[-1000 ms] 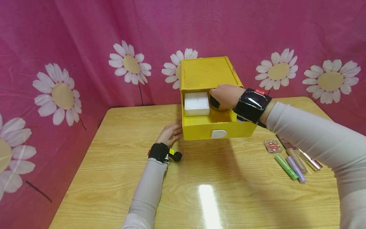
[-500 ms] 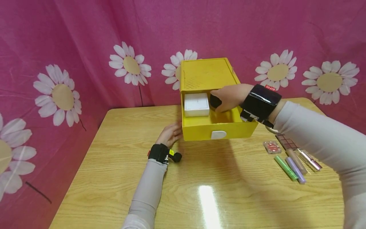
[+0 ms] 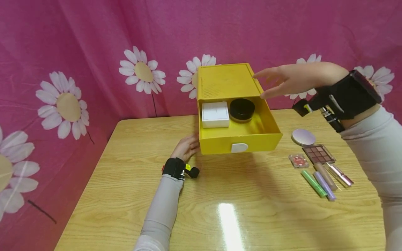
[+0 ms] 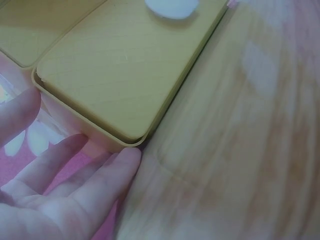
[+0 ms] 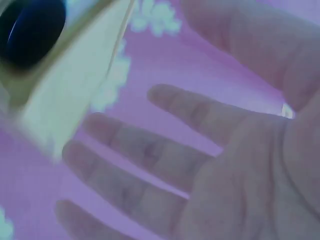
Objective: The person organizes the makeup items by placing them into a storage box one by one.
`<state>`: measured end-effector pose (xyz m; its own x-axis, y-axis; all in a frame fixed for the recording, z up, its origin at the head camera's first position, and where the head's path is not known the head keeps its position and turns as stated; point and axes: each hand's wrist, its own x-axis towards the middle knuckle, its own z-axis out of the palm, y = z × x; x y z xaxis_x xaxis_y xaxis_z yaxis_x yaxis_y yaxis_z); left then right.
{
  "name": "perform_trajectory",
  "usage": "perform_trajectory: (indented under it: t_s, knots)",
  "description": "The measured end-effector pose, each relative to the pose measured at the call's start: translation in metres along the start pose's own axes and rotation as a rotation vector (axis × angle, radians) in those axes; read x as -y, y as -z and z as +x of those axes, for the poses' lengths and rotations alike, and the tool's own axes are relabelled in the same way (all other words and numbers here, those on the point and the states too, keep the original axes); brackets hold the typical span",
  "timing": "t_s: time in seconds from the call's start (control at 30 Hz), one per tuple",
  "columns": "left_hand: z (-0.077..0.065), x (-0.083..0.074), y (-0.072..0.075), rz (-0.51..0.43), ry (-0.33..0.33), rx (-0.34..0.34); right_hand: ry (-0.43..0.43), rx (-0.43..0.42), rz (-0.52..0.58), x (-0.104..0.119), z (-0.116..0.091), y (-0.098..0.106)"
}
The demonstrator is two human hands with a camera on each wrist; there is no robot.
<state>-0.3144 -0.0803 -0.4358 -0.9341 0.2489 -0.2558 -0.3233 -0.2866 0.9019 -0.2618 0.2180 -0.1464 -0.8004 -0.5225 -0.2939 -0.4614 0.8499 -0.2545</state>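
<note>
A yellow drawer box [image 3: 224, 81] stands at the back of the table with its drawer [image 3: 216, 144] pulled out. Inside the drawer lie a white box [image 3: 215, 115] on the left and a round black-lidded jar [image 3: 242, 109] beside it. My left hand [image 3: 186, 147] rests with relaxed fingers against the box's left side; in the left wrist view its fingertips [image 4: 129, 159] are right at the lower corner. Holding nothing, my right hand [image 3: 292, 78] hovers to the right of the box, fingers spread, as the right wrist view also shows.
Makeup lies on the table's right side: a round compact [image 3: 303, 137], an eyeshadow palette [image 3: 319, 154], a small square red-patterned case [image 3: 298, 161], a green tube [image 3: 314, 183], a purple tube [image 3: 325, 185], a brown tube [image 3: 325, 176] and a shiny pink tube [image 3: 340, 174]. A pink flowered curtain [image 3: 176, 28] hangs behind.
My right hand has let go of the black-lidded jar, leaving it in the drawer, and has moved up and right out of the drawer. The left hand has stayed in place.
</note>
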Motion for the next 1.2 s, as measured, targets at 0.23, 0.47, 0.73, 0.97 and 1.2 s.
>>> perform_trajectory:
  t_s: [0.23,0.47,0.73,0.97,1.2]
  knots:
    - [0.003,0.0,0.002,0.004,0.012,-0.003,-0.069,-0.119,-0.074,-0.061,0.002,-0.019]
    - [0.0,0.0,0.001,0.028,0.008,0.002,-0.207,-0.091,0.073,-0.123,0.013,-0.06]
    - [-0.001,0.0,0.001,0.032,0.013,-0.013,-0.332,-0.077,0.1,-0.18,0.02,-0.11]
    - [-0.003,-0.001,0.0,0.031,0.01,-0.01,-0.357,-0.13,0.132,-0.209,0.024,-0.144]
    - [-0.006,-0.001,-0.001,0.022,0.002,-0.012,-0.398,-0.098,0.193,-0.232,0.028,-0.173]
